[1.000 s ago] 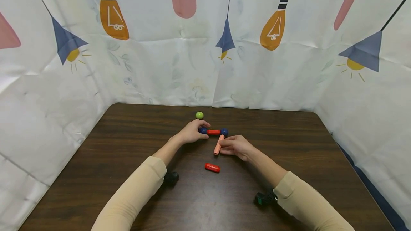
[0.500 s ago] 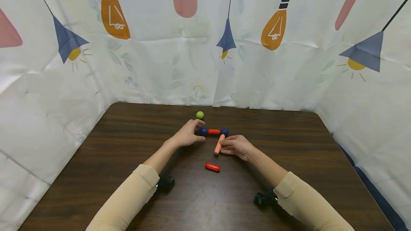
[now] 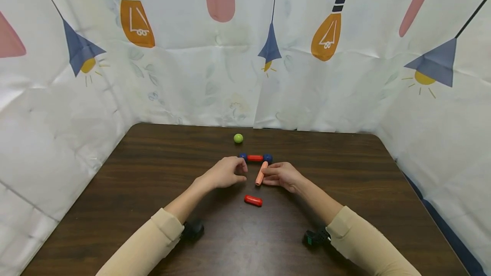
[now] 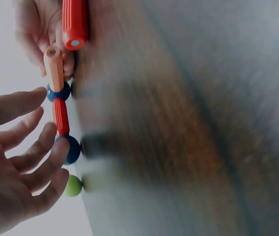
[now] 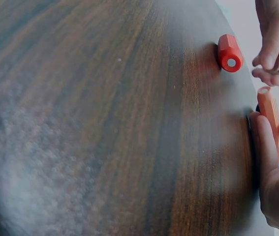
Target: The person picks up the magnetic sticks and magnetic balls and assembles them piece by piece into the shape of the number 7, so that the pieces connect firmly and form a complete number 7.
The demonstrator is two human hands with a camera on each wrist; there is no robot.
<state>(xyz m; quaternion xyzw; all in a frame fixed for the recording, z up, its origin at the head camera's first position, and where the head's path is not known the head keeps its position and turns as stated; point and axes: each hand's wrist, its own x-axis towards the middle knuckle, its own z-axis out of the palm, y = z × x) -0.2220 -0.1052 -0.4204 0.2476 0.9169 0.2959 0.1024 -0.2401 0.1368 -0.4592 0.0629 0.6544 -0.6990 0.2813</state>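
The right hand point(image 3: 284, 176) pinches a ribbed orange plastic rod point(image 3: 261, 175), apparently touching a dark-blue ball point(image 3: 268, 157); the left hand point(image 3: 223, 173) hovers left, released.

At eight o'clock, the left hand point(image 4: 9, 184), fingers loosely bent, overlaps a red stick point(image 4: 60, 113) joining an upper blue ball point(image 4: 60, 92) and a lower blue ball point(image 4: 74, 150). Between seven and eight sits a green ball point(image 4: 73, 187). Toward ten, the right hand point(image 4: 37, 23) holds an orange stick point(image 4: 56, 71) against the upper blue ball; another red stick point(image 4: 75, 22) shows at eleven. Blurred table point(image 4: 193, 118) spans three o'clock.
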